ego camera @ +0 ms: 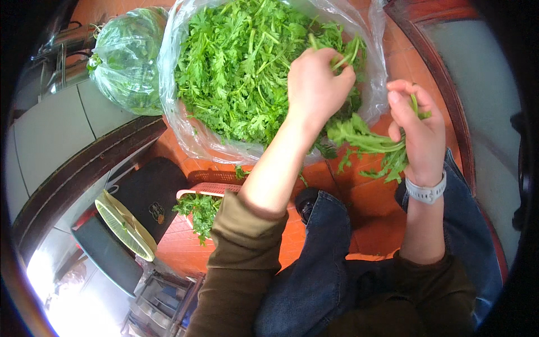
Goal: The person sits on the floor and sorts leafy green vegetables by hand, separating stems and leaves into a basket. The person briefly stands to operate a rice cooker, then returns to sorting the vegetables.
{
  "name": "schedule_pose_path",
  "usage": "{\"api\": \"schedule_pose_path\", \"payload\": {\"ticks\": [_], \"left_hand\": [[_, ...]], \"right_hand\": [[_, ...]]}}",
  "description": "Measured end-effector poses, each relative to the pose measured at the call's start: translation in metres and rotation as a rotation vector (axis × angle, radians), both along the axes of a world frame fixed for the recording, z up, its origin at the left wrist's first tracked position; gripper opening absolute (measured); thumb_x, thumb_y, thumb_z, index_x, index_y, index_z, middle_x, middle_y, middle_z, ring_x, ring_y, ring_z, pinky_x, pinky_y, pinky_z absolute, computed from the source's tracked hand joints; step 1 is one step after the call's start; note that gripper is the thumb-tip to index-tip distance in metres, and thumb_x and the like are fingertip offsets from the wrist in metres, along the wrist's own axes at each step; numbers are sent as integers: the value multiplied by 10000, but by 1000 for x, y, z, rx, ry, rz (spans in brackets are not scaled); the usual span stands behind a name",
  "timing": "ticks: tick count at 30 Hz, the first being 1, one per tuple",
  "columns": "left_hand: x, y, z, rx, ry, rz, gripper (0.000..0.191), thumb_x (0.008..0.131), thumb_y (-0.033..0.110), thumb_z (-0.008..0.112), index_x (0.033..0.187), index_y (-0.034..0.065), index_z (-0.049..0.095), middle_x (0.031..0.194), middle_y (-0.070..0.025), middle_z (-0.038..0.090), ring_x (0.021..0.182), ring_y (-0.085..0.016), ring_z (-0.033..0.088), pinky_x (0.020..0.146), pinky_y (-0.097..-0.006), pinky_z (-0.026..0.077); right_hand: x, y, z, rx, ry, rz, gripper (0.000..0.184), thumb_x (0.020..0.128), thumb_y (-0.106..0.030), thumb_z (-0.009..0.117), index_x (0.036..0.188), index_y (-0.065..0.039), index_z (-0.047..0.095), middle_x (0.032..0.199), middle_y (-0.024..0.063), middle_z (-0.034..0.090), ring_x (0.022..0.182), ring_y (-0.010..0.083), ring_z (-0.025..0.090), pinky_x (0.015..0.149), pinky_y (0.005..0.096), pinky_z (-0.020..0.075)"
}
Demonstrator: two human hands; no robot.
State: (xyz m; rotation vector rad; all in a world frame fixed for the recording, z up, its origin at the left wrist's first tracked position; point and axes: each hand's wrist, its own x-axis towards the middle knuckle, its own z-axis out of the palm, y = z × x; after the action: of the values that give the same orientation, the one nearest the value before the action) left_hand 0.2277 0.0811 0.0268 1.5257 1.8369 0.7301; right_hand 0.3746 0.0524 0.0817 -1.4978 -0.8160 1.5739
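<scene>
A large clear plastic bag (168,90) stands wide with its mouth up, filled with chrysanthemum-like leafy greens (231,71). Over the right part of this pile, my left hand (316,82) pinches a few green stems (345,60) between thumb and fingers. Just outside the bag's right rim, my right hand (419,130) holds a small bunch of the same greens (379,145). Its leaves hang to the left and below the palm, and stem ends show between the fingers. A pale watch (427,191) is on the right wrist.
A second, bulging plastic bag of greens (128,63) sits at upper left. Below are a pink plastic basket (206,189) holding greens, a yellowish round basket (126,227) and a dark mat (151,193). Reddish floor tiles (370,227) lie around my legs. Dark-edged furniture (452,105) stands right.
</scene>
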Motion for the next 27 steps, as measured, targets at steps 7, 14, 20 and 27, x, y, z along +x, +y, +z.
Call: {"api": "schedule_pose_path", "payload": {"ticks": [7,14,20,27], "left_hand": [[-22,-55,51,-164,-616,172,121,699,93,702,766,8,650,636,-21,574,558,-72,502,501,-217,401],[-37,-68,65,-161,-672,257,91,757,101,659,812,29,659,654,5,585,483,-56,445,460,-181,349],[-41,-62,52,-427,-1251,298,215,861,220,574,925,19,612,643,43,500,435,-9,320,379,-166,211],[-39,-72,47,-107,-847,561,156,807,177,666,787,27,632,653,44,556,555,-16,433,495,-156,319]], "right_hand": [[-16,-9,1,65,68,224,174,861,-133,570,971,-10,625,716,-56,518,493,-3,380,421,149,256],[-21,-7,9,-294,273,277,162,831,-166,606,886,-14,615,670,-18,559,525,-2,394,405,151,258],[-23,-6,6,-537,592,475,204,888,-207,494,908,-8,535,720,33,529,508,11,362,398,143,286],[-29,-14,0,-505,507,448,253,878,-152,508,1066,15,531,828,95,598,510,18,386,412,139,295]]}}
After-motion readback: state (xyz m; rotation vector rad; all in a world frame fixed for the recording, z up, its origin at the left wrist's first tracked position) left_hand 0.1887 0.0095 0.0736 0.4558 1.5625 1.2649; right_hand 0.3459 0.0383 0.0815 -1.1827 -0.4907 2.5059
